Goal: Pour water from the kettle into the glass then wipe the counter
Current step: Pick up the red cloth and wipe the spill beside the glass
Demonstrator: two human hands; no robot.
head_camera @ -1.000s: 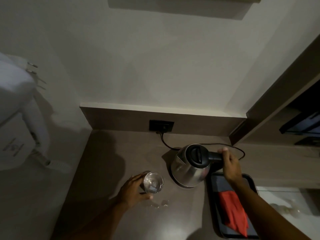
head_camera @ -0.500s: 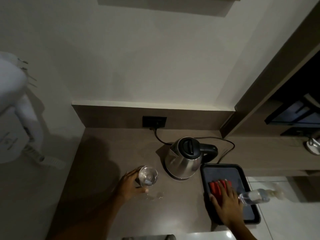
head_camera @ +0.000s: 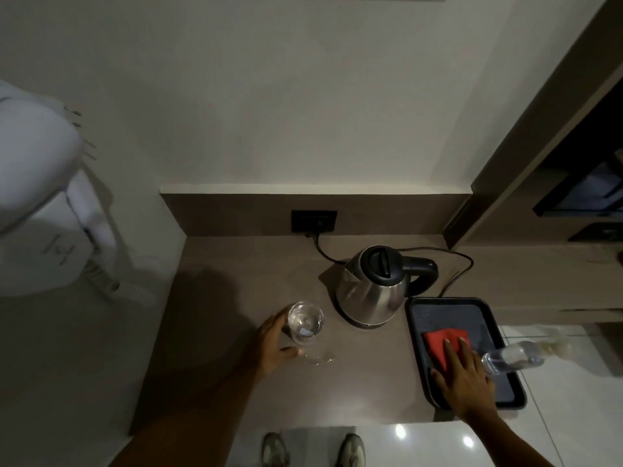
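One steel kettle [head_camera: 374, 291] with a black lid and black handle stands upright on its base near the middle of the brown worktop [head_camera: 236, 271], its cord running back to one dark wall socket [head_camera: 314, 221]. Just left of it and a little nearer stands one clear glass [head_camera: 306, 321], upright, with some water in it. The left hand [head_camera: 274, 343] wraps around the left side of the glass, fingers curled behind it and thumb in front, so its grip holds the glass on the worktop. Beside the foot of the glass a few small wet patches [head_camera: 318, 357] glint on the surface. To the right of the kettle, just beside its base, lies one dark tray [head_camera: 448, 305] at the worktop's right end. On the tray rests one folded red cloth [head_camera: 441, 343]. The right hand [head_camera: 467, 375] lies flat on the near part of the cloth, fingers stretched forward and spread, its grip wide and pressing down rather than closed around it. One clear plastic bottle [head_camera: 512, 358] shows at the tray's right edge, close to the right hand. Two shoes [head_camera: 352, 449] show on the pale floor below.
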